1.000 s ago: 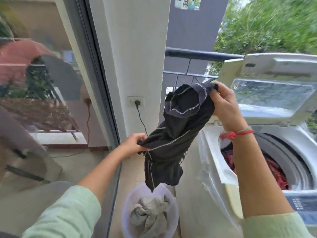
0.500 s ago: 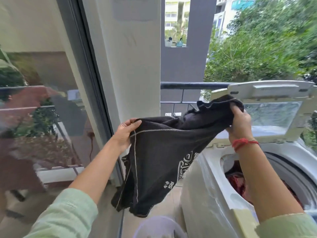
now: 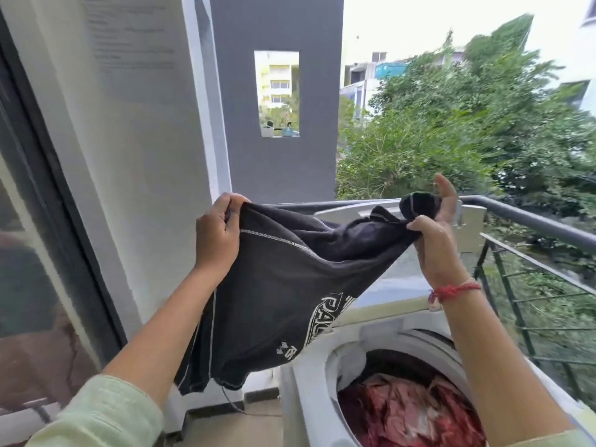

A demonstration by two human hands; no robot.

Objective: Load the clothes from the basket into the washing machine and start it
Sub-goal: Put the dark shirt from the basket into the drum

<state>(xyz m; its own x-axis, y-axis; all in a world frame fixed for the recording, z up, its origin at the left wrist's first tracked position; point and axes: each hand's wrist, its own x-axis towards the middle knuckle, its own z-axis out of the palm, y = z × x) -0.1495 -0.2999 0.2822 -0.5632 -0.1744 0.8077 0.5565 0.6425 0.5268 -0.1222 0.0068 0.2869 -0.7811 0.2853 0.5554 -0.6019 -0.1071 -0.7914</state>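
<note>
A dark metal railing (image 3: 529,217) is running along the balcony edge, green trees (image 3: 451,130) standing beyond a grey pillar (image 3: 277,162).

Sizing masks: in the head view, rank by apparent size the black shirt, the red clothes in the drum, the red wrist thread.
1. black shirt, largest, though nearest the camera.
2. red clothes, partly hidden by the right arm.
3. red wrist thread, by far smallest.
</note>
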